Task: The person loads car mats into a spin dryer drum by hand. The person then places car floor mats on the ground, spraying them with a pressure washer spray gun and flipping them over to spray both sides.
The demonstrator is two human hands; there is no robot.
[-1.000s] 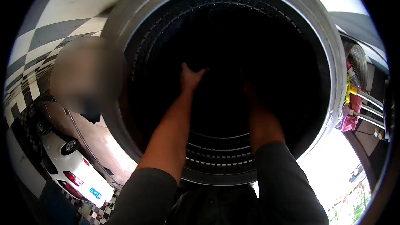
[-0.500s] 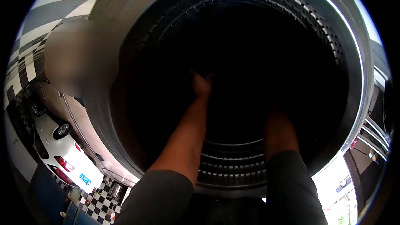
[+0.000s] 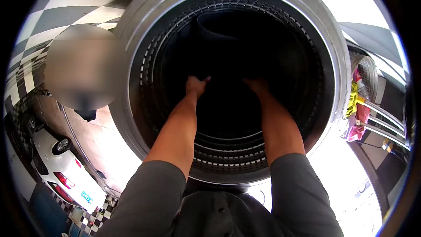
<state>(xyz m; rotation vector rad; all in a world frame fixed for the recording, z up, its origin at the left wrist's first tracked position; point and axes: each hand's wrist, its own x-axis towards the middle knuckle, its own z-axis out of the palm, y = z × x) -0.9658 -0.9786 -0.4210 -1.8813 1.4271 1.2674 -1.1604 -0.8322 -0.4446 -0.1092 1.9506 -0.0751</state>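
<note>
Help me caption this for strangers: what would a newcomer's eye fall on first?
Probably the big round grey metal drum opening, filling the middle around a nearly black interior. Next, the bare left hand and bare right hand reaching inside, apart; the gloom hides whether they grip anything. Then the white car with red tail lights, at the picture's lower left.

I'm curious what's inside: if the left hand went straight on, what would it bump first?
Probably the dark cloth-like thing deep in the drum, but it's too dark to tell how far past the left hand it is.
</note>
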